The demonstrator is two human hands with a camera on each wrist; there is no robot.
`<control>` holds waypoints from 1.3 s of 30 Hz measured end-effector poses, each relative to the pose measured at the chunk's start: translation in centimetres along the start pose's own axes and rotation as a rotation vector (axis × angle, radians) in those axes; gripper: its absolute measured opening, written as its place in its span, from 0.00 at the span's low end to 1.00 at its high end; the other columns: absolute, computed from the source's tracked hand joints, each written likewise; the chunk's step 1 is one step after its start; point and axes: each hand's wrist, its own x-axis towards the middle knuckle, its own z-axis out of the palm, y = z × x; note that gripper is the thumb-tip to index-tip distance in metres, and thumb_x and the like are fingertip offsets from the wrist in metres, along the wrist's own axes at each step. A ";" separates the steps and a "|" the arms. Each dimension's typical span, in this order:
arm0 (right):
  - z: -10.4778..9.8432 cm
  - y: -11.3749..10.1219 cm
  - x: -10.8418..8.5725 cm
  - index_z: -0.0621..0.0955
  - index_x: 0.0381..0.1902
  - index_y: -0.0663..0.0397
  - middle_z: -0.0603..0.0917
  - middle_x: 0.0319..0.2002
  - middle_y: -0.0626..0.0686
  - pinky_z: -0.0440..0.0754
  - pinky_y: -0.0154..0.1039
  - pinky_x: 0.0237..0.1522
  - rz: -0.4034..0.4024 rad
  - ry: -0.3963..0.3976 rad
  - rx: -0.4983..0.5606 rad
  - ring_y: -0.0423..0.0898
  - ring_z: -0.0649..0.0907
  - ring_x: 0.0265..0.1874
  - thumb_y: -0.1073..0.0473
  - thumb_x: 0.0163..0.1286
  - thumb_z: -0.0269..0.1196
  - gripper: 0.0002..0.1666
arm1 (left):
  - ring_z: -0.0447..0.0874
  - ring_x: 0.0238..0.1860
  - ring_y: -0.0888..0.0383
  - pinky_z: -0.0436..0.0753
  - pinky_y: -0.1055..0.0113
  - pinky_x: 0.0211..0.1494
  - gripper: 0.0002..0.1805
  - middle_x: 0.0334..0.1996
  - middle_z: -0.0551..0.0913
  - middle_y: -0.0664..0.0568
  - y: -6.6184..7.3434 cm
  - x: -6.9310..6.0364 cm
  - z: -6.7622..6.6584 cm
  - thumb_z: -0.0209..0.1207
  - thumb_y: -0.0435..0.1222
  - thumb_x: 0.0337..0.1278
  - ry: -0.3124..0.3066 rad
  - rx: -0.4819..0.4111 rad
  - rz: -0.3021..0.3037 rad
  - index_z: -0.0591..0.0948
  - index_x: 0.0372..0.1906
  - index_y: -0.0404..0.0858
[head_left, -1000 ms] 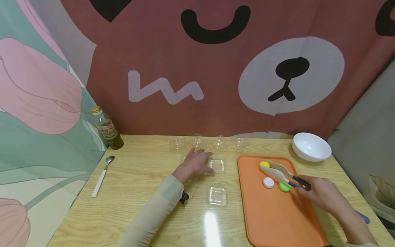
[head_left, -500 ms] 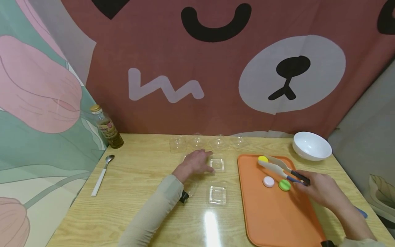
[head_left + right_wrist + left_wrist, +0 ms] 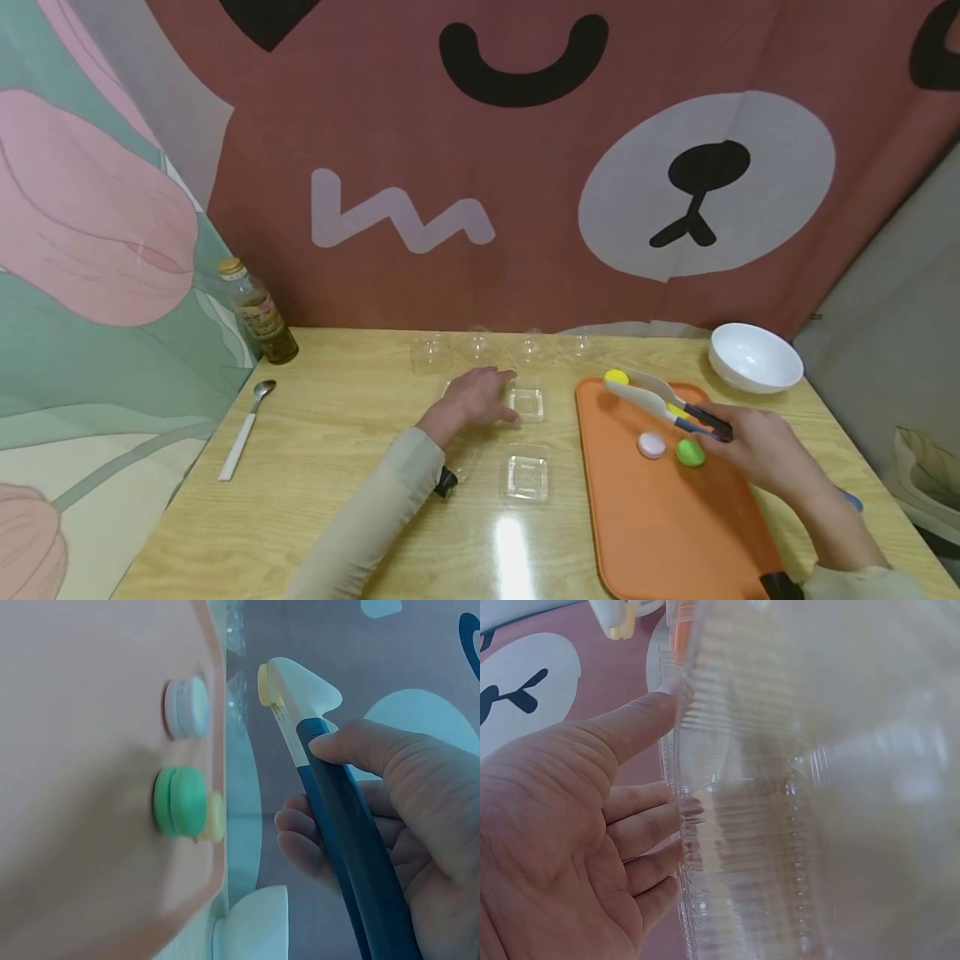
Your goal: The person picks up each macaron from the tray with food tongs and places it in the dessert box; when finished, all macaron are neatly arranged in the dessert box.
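My right hand grips a pair of tongs with light tips and dark handles. A yellow macaron is pinched between the tips, raised over the far left corner of the orange tray. Below lie a second yellow macaron, partly hidden by the tongs, a pale pink one and a green one. My left hand has its fingers spread beside a clear plastic box. In the left wrist view, fingers and thumb reach a clear box wall; firm contact cannot be told.
Another clear box sits nearer, left of the tray. Several clear domed pieces line the table's back edge. A white bowl stands back right. At the left are an oil bottle and a white-handled spoon.
The tongs have lifted the yellow macaron off the tray and carried it leftward, uncovering another yellow one behind them. My left hand has stayed in place.
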 end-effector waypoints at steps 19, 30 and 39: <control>0.9 -3.3 2.9 0.85 0.58 0.51 0.79 0.24 0.41 0.63 0.31 0.20 -0.087 -0.005 0.068 0.36 0.66 0.17 0.58 0.65 0.67 0.23 | 0.70 0.73 0.47 0.76 0.51 0.72 0.47 0.73 0.71 0.46 -0.2 -0.5 0.3 0.71 0.58 0.52 -0.008 -0.003 -0.005 0.67 0.76 0.50; 1.7 -4.4 3.3 0.86 0.54 0.51 0.80 0.24 0.41 0.65 0.30 0.21 -0.138 -0.003 0.094 0.33 0.67 0.17 0.60 0.65 0.69 0.19 | 0.71 0.72 0.48 0.76 0.51 0.71 0.46 0.73 0.72 0.47 0.0 -0.3 0.2 0.71 0.57 0.52 0.001 0.007 0.006 0.68 0.76 0.50; 2.2 -5.5 3.8 0.85 0.56 0.51 0.84 0.28 0.41 0.68 0.30 0.20 -0.141 -0.044 0.120 0.34 0.69 0.16 0.59 0.66 0.69 0.20 | 0.71 0.73 0.47 0.76 0.51 0.72 0.47 0.73 0.71 0.46 0.1 -0.2 -0.1 0.71 0.57 0.53 -0.004 0.008 0.006 0.68 0.76 0.50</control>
